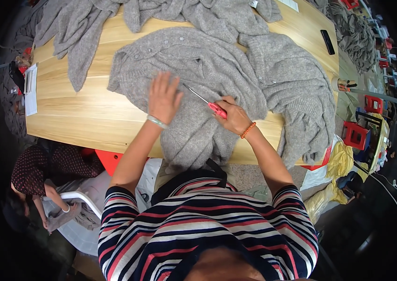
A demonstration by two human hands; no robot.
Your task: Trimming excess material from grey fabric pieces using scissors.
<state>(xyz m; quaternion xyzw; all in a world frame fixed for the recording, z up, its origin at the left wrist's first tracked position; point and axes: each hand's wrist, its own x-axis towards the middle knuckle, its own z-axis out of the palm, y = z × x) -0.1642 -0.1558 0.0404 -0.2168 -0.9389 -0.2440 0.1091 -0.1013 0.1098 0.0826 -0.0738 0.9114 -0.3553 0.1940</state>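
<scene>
Grey knit garment [187,54]: tool at the fabric, piece likely mid-job

Garment lay rumpled on the worktop [55,117] in front of the person, its lower part reaching over the near edge. Both hands were at it. Right hand [236,118] was wrapped round the handle of 1 red-handled tool [217,110], slim metal shaft angled toward the left hand [163,98]. That hand was flat, fingers spread, grasping nothing; blurred, so couldn't tell if it pressed the cloth or sat just above.

Status, my read: this piece was unfinished, since the tool was out and the fabric lay loose. No visible mark showed how much was done. More grey knitwear [212,16] lay along the far side, plus 1 bunched grey knit piece [297,75] at right. Couldn't tell which were done or pending.
</scene>
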